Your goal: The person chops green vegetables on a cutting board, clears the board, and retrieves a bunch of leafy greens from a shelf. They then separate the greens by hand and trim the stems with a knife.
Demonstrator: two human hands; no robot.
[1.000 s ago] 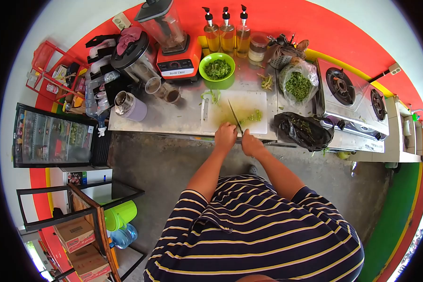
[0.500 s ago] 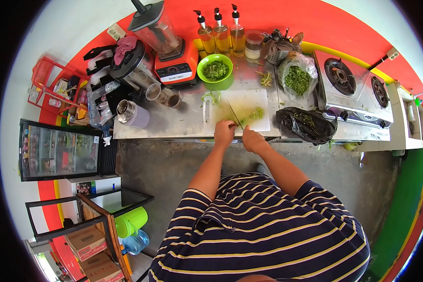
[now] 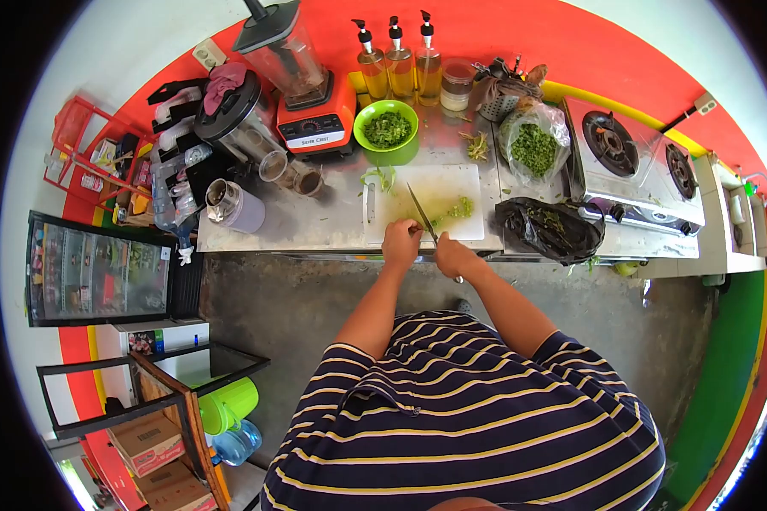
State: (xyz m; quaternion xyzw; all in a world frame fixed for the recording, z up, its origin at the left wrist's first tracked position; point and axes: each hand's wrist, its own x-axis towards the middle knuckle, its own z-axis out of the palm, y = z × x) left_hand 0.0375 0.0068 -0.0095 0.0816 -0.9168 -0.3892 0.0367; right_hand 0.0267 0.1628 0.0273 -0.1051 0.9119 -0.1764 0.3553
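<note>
Just ahead of the right grip, over a white cutting board (image 3: 390, 207): knife (image 3: 422, 208), blade pointing away from the striped shirt (image 3: 486, 417), tip slanting left, handle end showing below the fist. Right hand (image 3: 455, 258) closed round the handle, arm angled forward and inward. Left hand (image 3: 401, 244) beside the blade, fingers curled; held item too small to tell. Chopped greens (image 3: 462, 208) right of blade.

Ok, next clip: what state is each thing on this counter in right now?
Knife: in the right hand, blade over the board
Cutting board: flat, greens on it
Green bowl: uncovered, holding cut greens
Clear bag: open, greens inside
Black bag: open
Pump bottles: upright, part-filled
Blender: lid on
Stove: burners bare, no visible flame
</note>
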